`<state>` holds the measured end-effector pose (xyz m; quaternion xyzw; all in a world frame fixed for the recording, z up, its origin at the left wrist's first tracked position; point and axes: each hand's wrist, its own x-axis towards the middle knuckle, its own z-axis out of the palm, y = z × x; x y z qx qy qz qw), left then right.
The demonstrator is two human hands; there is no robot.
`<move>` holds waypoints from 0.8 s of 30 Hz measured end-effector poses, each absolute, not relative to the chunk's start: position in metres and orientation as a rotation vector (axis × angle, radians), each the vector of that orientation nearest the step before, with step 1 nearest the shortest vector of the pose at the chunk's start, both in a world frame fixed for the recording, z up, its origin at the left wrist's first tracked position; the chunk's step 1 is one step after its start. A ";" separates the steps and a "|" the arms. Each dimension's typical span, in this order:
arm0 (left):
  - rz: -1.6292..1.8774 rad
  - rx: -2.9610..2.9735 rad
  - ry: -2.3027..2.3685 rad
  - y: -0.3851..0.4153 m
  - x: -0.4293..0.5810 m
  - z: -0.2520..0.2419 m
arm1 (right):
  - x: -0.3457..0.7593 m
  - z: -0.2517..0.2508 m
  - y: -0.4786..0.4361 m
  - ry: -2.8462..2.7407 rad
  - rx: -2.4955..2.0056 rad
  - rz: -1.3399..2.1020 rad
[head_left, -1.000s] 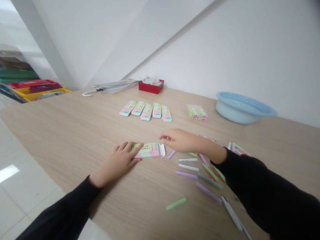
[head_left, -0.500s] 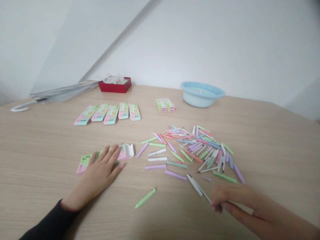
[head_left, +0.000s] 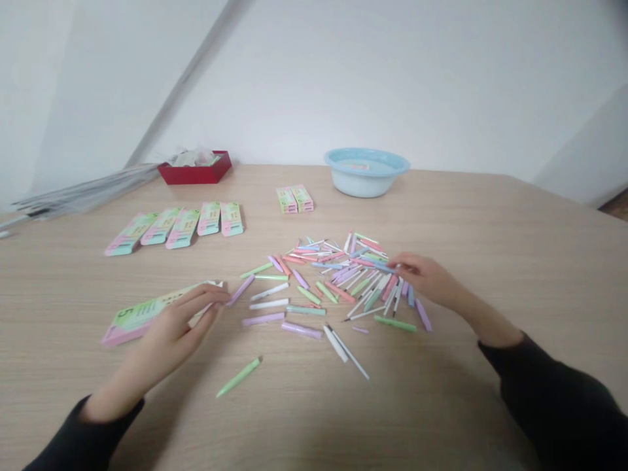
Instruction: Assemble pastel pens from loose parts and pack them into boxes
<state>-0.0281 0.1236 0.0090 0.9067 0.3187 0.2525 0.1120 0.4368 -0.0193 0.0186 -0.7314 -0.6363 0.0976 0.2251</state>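
Note:
On the left, my left hand (head_left: pixel 179 330) rests over the near side of a green and pink box (head_left: pixel 132 319), its fingers stretched toward the box's right end. A purple pen barrel (head_left: pixel 242 290) lies by its fingertips. My right hand (head_left: pixel 422 278) is at the right edge of a pile of pen parts (head_left: pixel 353 268), its fingers pinched on a blue pen part (head_left: pixel 383 266). In front of the pile lie a white barrel (head_left: pixel 335 344) and a thin white refill (head_left: pixel 354 360). A green pen (head_left: pixel 239 377) lies alone nearer me.
Several flat boxes (head_left: pixel 182 229) stand in a row at the left. Behind are a red box (head_left: pixel 195 173) with plastic bags, two small box stacks (head_left: pixel 295 199), a blue basin (head_left: pixel 367 178) and a clear umbrella (head_left: pixel 93 193).
My right hand has moved from beside the white refill to the pile's right side, letting the refill go. My left hand has lifted slightly and slid toward the box's right end. The view has shifted right.

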 end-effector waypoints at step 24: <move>0.658 1.944 0.637 0.040 0.088 0.012 | 0.353 0.041 -0.015 -1.808 -1.523 0.841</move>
